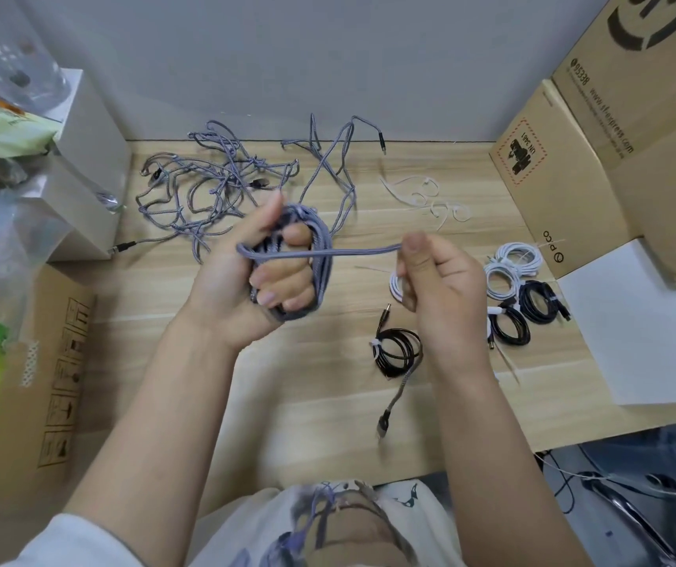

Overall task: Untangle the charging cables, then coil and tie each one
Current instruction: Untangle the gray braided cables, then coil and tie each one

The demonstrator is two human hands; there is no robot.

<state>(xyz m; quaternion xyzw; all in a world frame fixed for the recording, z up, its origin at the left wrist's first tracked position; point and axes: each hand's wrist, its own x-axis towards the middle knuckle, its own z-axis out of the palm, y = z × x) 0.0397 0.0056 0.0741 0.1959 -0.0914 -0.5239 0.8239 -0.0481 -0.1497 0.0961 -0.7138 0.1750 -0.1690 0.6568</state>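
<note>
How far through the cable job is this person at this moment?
Roughly halfway. Done: several coiled cables lie at the right, white coils and black coils, plus one tied black coil. In hand: the left hand holds a grey braided coil while the right hand pulls its tail across. Left: the grey tangle and loose white ties.

White cable coil mostly hidden behind right hand, seemingly.
</note>
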